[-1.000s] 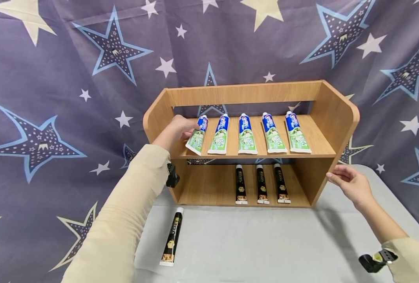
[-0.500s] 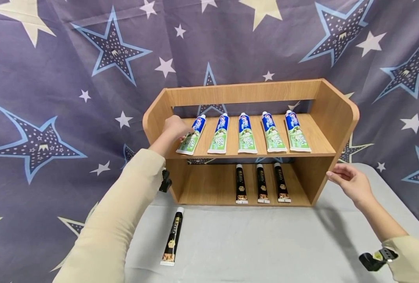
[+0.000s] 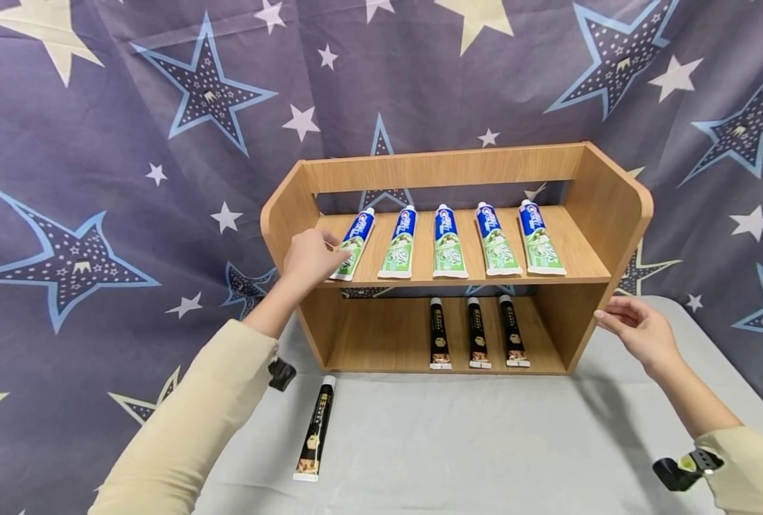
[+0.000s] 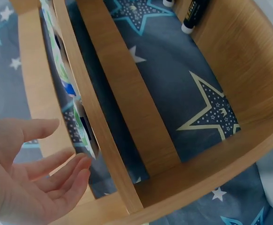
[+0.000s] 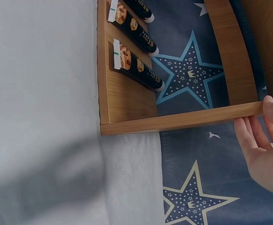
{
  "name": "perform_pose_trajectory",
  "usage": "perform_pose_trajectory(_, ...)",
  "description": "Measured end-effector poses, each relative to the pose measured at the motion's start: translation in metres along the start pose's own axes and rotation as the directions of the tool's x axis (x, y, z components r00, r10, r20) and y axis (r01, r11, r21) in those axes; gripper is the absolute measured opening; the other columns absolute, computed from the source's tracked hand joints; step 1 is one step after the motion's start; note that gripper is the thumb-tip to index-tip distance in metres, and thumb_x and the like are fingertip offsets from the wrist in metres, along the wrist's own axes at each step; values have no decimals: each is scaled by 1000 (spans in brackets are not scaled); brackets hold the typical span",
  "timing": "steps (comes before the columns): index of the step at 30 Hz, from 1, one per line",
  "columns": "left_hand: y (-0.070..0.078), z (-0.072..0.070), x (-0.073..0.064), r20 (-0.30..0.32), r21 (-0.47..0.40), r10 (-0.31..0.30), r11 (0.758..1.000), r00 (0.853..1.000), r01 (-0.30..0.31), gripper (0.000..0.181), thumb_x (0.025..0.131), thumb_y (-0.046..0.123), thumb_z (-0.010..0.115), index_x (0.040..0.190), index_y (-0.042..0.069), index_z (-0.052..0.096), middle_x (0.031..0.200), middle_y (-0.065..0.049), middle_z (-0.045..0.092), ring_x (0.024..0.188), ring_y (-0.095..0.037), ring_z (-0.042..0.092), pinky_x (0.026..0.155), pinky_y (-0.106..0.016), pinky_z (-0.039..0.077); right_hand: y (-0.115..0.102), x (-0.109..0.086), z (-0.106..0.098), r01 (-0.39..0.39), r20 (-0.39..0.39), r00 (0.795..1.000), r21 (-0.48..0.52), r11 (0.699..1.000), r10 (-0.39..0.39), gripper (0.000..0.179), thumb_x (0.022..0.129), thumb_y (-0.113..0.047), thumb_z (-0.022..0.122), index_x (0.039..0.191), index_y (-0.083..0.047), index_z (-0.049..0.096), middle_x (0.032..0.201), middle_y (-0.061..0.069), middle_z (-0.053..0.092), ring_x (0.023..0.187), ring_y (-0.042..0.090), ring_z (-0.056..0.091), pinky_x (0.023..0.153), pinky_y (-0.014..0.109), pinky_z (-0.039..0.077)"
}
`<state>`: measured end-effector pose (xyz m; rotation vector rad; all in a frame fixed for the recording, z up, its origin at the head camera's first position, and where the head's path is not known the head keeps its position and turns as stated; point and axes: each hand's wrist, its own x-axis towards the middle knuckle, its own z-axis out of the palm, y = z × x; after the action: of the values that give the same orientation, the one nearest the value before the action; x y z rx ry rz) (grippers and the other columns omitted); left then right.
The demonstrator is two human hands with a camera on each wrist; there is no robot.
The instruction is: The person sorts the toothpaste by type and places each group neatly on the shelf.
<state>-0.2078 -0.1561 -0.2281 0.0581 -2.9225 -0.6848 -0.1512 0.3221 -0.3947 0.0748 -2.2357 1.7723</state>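
A wooden two-tier shelf stands on the grey cloth. Its upper board carries several blue-and-green toothpaste tubes in a row. My left hand is at the lower left part of the leftmost green toothpaste tube; in the left wrist view its thumb and fingers are apart, with the tube just beyond the fingertips. My right hand holds the front edge of the shelf's right side panel, thumb on one face and fingers on the other.
Three black toothpaste tubes lie on the lower board, toward its right half. Another black tube lies on the grey cloth in front of the shelf's left end. A star-patterned curtain hangs behind.
The leftmost green tube has gone from tilted up to lying on the upper board, slightly slanted. My left hand has let go and drawn back toward the front. My right hand stays put.
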Motion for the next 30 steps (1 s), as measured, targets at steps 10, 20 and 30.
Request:
perform_pose_trajectory(10, -24, 9, -57, -96, -72, 133, 988, 987, -140, 30, 87, 27, 68, 110, 7, 68, 105, -12, 73, 96, -26, 69, 82, -41, 56, -1, 1, -1, 1, 3, 1000, 6, 1000, -1, 30, 88, -1, 65, 93, -29, 59, 80, -27, 64, 72, -13, 62, 64, 5, 53)
perform_pose_trajectory(20, -58, 43, -96, -19, -93, 127, 987, 992, -128, 27, 85, 24, 70, 107, 7, 69, 103, -13, 73, 94, -26, 68, 83, -42, 57, -1, 1, 0, -14, -4, 1000, 9, 1000, 14, 30, 88, 0, 65, 93, -29, 58, 80, -28, 64, 72, -13, 62, 64, 4, 53)
perform_pose_trajectory(30, -107, 89, -107, 113, -58, 16, 998, 994, -10, 26, 82, 21, 72, 100, 3, 69, 90, -9, 72, 84, -22, 67, 71, -38, 56, 1, 1, 4, -24, 11, 1000, 284, 958, 22, 32, 85, 9, 63, 90, -22, 64, 79, -17, 69, 71, -6, 67, 65, 8, 56)
